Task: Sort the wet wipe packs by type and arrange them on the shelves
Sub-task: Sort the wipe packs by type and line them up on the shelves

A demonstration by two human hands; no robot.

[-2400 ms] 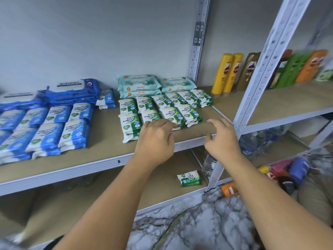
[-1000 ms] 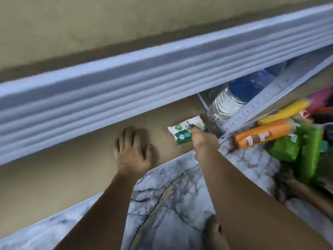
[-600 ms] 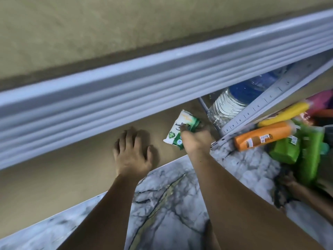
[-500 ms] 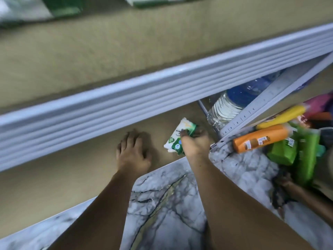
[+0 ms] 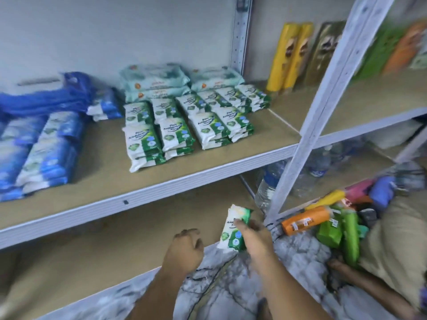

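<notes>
- Brown board of the upper shelf (image 5: 272, 132) lies bare ahead of its white front edge, to the right of the green packs (image 5: 182, 125); a bare strip also separates them from the blue packs (image 5: 44, 146) on the left.
- Below that edge, the lower shelf (image 5: 104, 245) is open and bare to the left of the hands.
- Right hand (image 5: 256, 239) is closed on a green-and-white wipe pack (image 5: 234, 227), held upright just under the upper shelf's edge.
- Left hand (image 5: 184, 248) is loosely curled, holding nothing, just beside the pack.
- Print on the green packs is blurred; it seems to read "Pure Antibacterial".
</notes>
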